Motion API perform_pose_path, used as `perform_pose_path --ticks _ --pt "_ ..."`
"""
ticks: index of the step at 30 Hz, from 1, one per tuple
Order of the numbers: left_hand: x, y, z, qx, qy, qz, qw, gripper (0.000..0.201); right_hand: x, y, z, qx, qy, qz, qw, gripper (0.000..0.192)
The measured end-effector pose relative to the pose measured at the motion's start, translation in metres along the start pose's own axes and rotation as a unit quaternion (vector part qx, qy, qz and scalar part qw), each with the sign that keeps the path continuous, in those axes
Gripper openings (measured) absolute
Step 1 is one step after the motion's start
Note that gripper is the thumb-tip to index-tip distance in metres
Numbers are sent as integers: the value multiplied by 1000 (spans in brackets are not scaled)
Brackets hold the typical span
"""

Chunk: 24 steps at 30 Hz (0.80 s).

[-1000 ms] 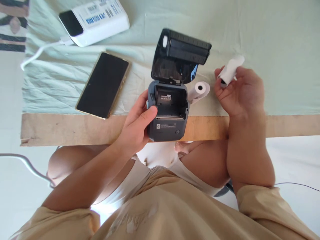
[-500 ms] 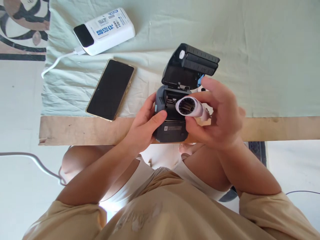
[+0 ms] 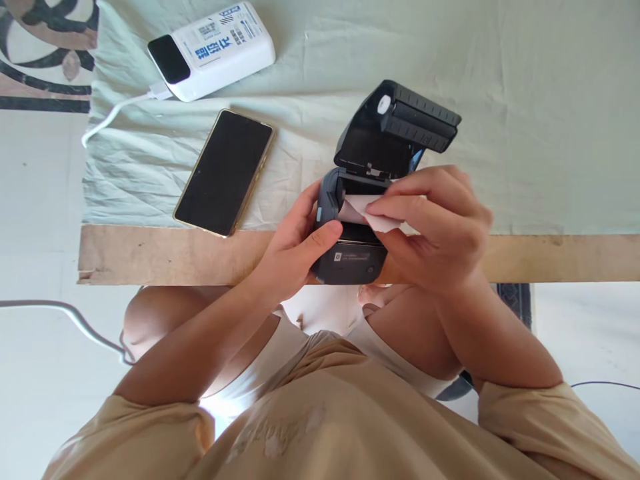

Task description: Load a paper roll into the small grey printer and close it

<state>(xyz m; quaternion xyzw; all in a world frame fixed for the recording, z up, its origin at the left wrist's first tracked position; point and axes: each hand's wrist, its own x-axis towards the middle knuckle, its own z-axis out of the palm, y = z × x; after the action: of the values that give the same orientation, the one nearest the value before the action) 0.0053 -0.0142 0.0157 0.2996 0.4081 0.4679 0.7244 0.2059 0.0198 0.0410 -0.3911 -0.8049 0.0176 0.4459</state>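
A dark grey portable printer point(image 3: 349, 262) is tilted at the front edge of the table, its black lid point(image 3: 383, 133) raised. My left hand point(image 3: 305, 243) grips the printer's left side, thumb resting over the rim of the opening. Inside the compartment sits a white paper roll point(image 3: 351, 211), lying across it. My right hand point(image 3: 435, 220) pinches the loose end of the roll's paper between thumb and fingers. The right part of the roll is hidden behind that hand.
A black-screened phone point(image 3: 225, 173) lies left of the printer on a pale green cloth point(image 3: 540, 120). Behind it is a white power bank point(image 3: 215, 53) with a white cable point(image 3: 115, 115) plugged in. The wooden table edge point(image 3: 175, 257) runs along the front.
The paper roll, held tilted above the compartment before, now lies inside it. My right hand has shifted its grip to the paper's loose end. The printer appears slightly further right.
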Motion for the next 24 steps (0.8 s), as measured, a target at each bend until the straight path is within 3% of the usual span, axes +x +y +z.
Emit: perform_pose_path --ticks 2,6,9,10,12,15,16,18,19,22,24 --pt "0 0 1 -3 -4 4 1000 68 -2 -7 -2 0 13 -2 1000 21" --pt "3 -2 -3 -10 -15 24 1000 58 -10 -24 0 47 -40 5 998 17" --pt "5 -2 -6 -6 -39 21 999 65 -13 -28 3 72 -67 -15 995 4" --pt "5 -2 -7 0 -36 18 999 66 -12 -27 2 89 -64 -20 994 8" --pt "5 1 -6 8 -19 11 1000 65 -9 -20 -1 118 -31 -4 993 19" --pt "3 5 -3 12 -16 0 1000 69 -3 -2 -5 104 87 62 989 16" --pt "3 7 -2 20 -18 -5 1000 73 -2 3 -4 97 108 82 986 24" --pt "2 10 0 39 -17 -14 999 81 -1 12 -2 114 114 97 982 43" --pt "2 11 1 45 -18 -19 999 84 -1 15 0 133 110 93 981 43" --pt "3 9 0 37 -17 -15 999 85 -3 16 4 180 120 69 974 20" --pt "3 6 0 17 -14 11 1000 77 -4 13 2 204 77 48 975 14"
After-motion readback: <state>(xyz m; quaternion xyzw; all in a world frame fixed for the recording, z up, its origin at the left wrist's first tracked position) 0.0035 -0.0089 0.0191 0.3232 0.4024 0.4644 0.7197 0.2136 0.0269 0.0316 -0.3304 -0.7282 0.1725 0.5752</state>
